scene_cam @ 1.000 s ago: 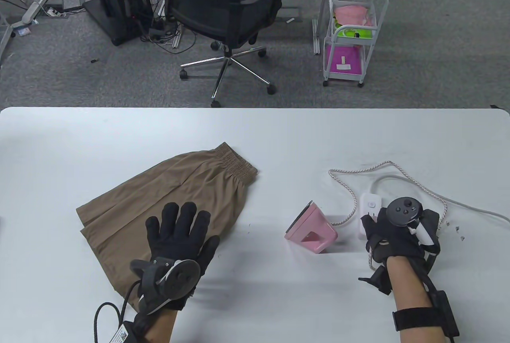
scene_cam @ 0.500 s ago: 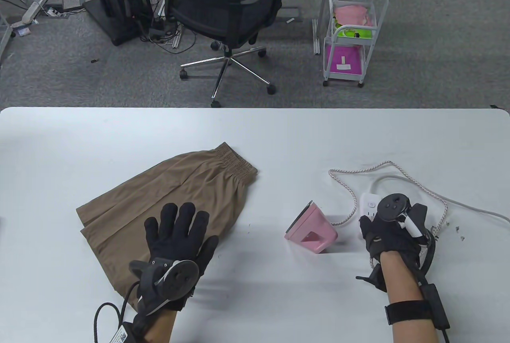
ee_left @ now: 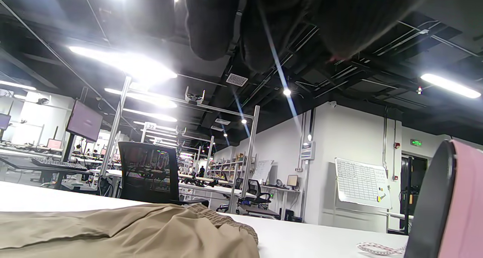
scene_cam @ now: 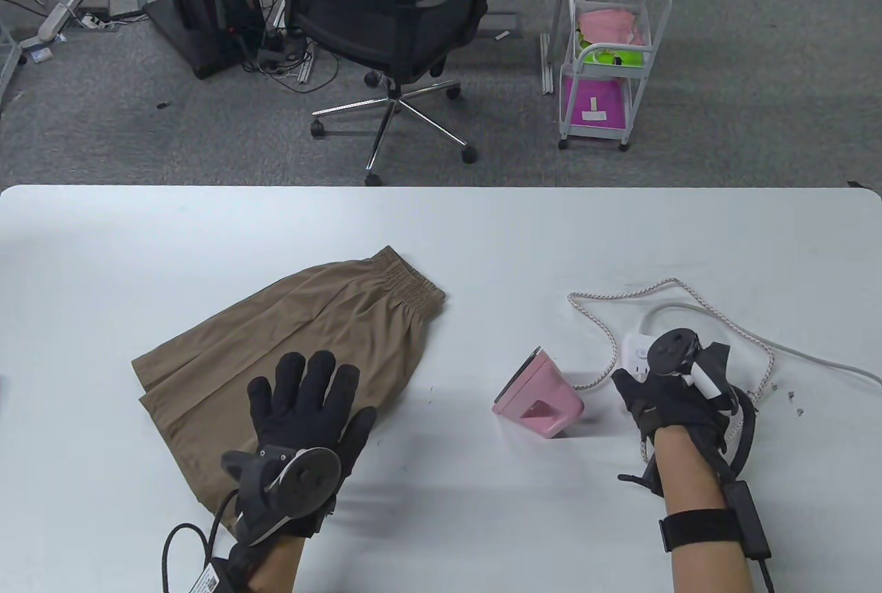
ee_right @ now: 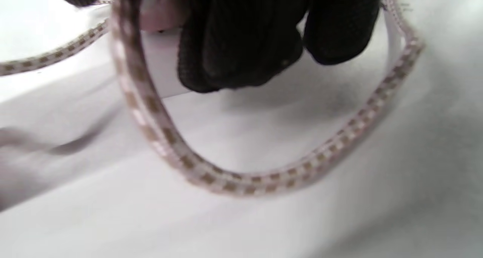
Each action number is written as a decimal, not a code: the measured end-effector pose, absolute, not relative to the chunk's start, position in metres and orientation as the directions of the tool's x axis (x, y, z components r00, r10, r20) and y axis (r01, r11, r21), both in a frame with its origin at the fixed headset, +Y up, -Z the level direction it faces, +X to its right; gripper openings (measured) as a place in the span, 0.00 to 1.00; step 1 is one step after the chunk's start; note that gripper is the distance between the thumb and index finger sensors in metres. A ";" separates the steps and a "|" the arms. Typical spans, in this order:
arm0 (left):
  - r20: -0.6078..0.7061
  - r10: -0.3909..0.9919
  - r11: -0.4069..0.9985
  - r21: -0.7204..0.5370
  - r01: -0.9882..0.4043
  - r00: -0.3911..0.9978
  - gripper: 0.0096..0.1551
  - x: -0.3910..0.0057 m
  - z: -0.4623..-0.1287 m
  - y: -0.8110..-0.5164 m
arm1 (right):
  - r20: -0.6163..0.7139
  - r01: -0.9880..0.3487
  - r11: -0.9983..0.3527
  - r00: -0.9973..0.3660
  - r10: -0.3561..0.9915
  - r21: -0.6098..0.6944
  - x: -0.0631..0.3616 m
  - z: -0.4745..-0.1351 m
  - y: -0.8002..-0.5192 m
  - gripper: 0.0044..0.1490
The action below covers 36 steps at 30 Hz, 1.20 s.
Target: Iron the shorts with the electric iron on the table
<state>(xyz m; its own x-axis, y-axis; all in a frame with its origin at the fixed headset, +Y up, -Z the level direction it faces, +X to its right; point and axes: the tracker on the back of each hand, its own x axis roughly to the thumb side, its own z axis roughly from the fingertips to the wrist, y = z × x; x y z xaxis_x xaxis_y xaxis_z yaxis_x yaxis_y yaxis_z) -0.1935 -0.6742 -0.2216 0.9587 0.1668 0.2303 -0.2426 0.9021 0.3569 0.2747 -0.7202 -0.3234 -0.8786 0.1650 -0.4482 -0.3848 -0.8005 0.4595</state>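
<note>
Tan shorts point(scene_cam: 289, 352) lie flat on the table point(scene_cam: 482, 235), left of the iron point(scene_cam: 539, 397), waistband toward the far edge. From above, the left hand point(scene_cam: 306, 407) rests on their near right part, fingers spread and flat, as it was a second ago. The right hand point(scene_cam: 672, 400) has crept left and slightly farther away over the power strip point(scene_cam: 637, 355), just right of the iron; its fingers curl down over the strip's near end, though whether they grip it or the plug, I cannot tell. That reads as plugging in or switching on, so no ironing has started. The iron stands on its heel, untouched, its braided cord point(scene_cam: 606, 331) looping behind and right of it.

At the left wrist, shorts point(ee_left: 124, 231) fill the foreground with the iron point(ee_left: 449, 201) at the right edge.

At the right wrist, blurred fingers point(ee_right: 241, 43) press by the white strip point(ee_right: 166, 69), and the cord point(ee_right: 226, 178) loops beneath, liable to snag once the iron lifts.
</note>
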 end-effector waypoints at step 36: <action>0.234 0.133 0.921 0.331 -0.207 0.963 0.35 -0.187 -0.227 -0.678 | -0.146 -0.036 -0.929 -0.989 -0.020 0.368 0.245 -0.362 -0.711 0.40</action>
